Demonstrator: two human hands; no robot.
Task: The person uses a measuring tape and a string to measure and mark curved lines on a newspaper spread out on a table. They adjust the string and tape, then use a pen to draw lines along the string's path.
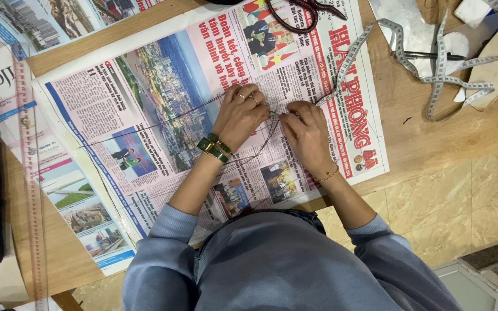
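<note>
My left hand and my right hand meet over an open newspaper spread on a wooden table. Both hands pinch thin dark wires at the spot where their fingertips touch. The wires fan out leftward and downward across the paper. My left wrist carries green bracelets, and rings sit on its fingers. A thin gold bracelet circles my right wrist.
A grey measuring tape loops across the table's upper right. A long clear ruler lies along the left side. More newspaper sheets lie top left. Dark cord sits at the top. Tiled floor shows at right.
</note>
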